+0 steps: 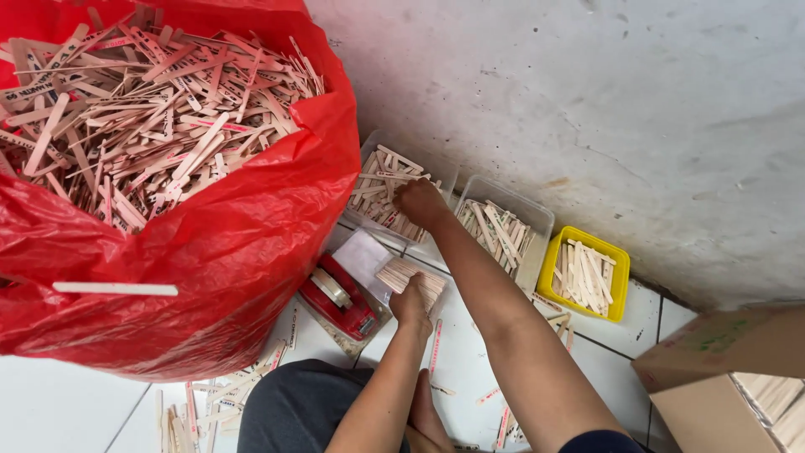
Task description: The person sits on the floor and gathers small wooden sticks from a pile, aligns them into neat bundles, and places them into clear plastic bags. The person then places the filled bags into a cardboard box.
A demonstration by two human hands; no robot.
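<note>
Head view, right hand [422, 204] closed on sticks in clear tub [444, 172], left hand [410, 304] gripping stick stack [411, 275], wall close.

The sack [243, 243] was thin, glossy red plastic, crinkled and shining. The sticks [142, 109] heaped in it were pale, matt, smooth-cut wood. Two tubs [537, 214] were clear plastic, a third tray [620, 260] glossy yellow plastic. The wall [587, 101] looked like rough, stained grey cement; the floor [67, 407] was smooth white tile. The box [721, 352] was matt brown cardboard.
</note>
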